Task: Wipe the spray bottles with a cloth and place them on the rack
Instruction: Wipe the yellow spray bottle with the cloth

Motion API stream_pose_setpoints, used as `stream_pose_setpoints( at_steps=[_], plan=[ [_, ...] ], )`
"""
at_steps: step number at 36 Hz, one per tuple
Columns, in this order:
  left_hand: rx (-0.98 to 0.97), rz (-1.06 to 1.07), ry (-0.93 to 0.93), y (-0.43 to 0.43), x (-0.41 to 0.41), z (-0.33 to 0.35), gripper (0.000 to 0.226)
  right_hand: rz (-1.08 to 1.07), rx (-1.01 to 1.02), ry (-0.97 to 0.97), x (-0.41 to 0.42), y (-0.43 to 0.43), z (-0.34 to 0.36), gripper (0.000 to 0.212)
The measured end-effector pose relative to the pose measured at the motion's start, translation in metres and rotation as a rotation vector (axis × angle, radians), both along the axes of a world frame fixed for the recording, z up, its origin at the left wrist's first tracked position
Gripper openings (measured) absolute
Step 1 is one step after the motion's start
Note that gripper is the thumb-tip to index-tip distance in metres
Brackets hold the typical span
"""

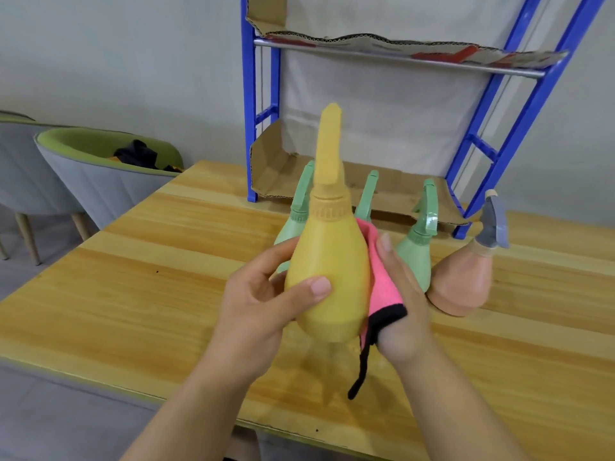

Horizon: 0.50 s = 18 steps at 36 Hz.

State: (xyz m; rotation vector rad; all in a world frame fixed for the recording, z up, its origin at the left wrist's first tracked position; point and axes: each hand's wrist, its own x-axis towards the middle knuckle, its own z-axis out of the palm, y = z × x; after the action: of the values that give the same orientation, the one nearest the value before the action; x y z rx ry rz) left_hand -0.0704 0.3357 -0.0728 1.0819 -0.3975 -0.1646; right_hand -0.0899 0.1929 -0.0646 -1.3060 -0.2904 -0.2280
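My left hand [263,304] grips a yellow spray bottle [329,261] held up above the wooden table [149,294], thumb across its belly. My right hand [402,301] presses a pink cloth with black edging [382,287] against the bottle's right side, fingers curled round the cloth. Behind stand three green spray bottles: one at the left [294,214], one mostly hidden in the middle [367,194], one at the right [417,247]. A peach bottle with a grey sprayer [462,281] stands at the far right. The blue rack [519,134] rises at the table's back.
The rack's shelves are lined with cardboard [286,168], the lower one at table level, the upper one [399,44] above. Grey-and-green chairs [100,174] stand left of the table, one with dark items on its seat.
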Motion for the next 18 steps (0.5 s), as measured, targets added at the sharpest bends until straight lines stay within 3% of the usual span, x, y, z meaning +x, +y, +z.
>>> stream_pose_setpoints(
  at_steps=[5, 7, 13, 16, 18],
  plan=[
    [-0.047, 0.024, 0.030, -0.002, 0.000, 0.006, 0.087, -0.165, 0.057, -0.037, -0.008, 0.015, -0.019, 0.052],
    [-0.050, 0.046, 0.028, -0.005, 0.000, 0.006, 0.083, -0.282, -0.034, -0.110, -0.009, 0.020, -0.023, 0.061],
    [-0.060, 0.067, 0.076, -0.009, 0.001, 0.001, 0.075, -0.615, -0.599, -0.311, -0.006, 0.026, -0.028, 0.071],
    [-0.060, 0.026, 0.062, -0.007, 0.001, 0.000, 0.065, -0.653, -0.671, -0.360, -0.005, 0.023, -0.028, 0.074],
    [-0.046, 0.010, 0.047, -0.006, 0.001, 0.000, 0.068, -0.596, -0.588, -0.351, -0.002, 0.018, -0.025, 0.070]
  ],
)
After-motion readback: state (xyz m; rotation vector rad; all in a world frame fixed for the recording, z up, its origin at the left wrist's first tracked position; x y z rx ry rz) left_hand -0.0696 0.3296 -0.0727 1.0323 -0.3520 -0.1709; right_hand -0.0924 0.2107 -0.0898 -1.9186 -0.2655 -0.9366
